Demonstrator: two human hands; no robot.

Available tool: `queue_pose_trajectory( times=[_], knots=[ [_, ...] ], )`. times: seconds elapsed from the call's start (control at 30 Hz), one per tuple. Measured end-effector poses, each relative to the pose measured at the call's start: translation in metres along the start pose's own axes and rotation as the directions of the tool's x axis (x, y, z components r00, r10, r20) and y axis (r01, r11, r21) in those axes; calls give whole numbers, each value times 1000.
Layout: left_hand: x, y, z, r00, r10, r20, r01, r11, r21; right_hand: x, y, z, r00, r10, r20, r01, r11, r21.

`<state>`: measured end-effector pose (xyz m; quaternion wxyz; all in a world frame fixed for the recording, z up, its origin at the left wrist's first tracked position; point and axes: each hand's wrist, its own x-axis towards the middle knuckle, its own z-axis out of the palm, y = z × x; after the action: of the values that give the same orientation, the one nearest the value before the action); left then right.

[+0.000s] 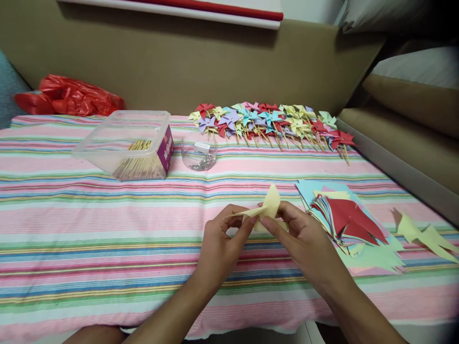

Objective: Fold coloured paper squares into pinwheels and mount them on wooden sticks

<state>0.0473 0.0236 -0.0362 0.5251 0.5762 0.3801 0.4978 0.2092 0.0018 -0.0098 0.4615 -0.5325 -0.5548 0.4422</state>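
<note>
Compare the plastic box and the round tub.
The plastic box is larger and boxy; the round tub is smaller.
The plastic box holds wooden sticks; the round tub holds metallic bits and a white packet.
The plastic box has a purple label; the round tub shows none.
Both are see-through.

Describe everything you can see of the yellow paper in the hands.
The pale yellow paper looks thin and matte, with cut, folded blades. One rises in a curve; another extends leftward to a narrow tip, and more shows low between the hands. The left hand and right hand pinch it near the middle, over the striped cloth. Fingers cover part, so any fastening can't be made out.
</note>
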Motion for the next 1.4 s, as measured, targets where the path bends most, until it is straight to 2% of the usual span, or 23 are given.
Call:
queue_pose_trajectory(
  times=[0.4,0.63,1.03,1.23,1.4],
  knots=[
    [1,-1,0,1000,12,-7,-11,995,103,4,3,-1,998,7,57,-10,998,58],
    [1,0,-1,998,-55,15,54,998,26,4,3,0,998,19,60,-22,998,56],
    [3,-1,0,997,-76,23,78,992,-102,4,6,3,999,-3,51,2,1000,24],
    [3,0,0,992,-122,37,125,986,-109,3,7,2,999,7,49,-9,999,42],
    [4,1,0,992,-114,45,118,988,-102,3,7,2,999,16,46,-18,999,51]
  ],
)
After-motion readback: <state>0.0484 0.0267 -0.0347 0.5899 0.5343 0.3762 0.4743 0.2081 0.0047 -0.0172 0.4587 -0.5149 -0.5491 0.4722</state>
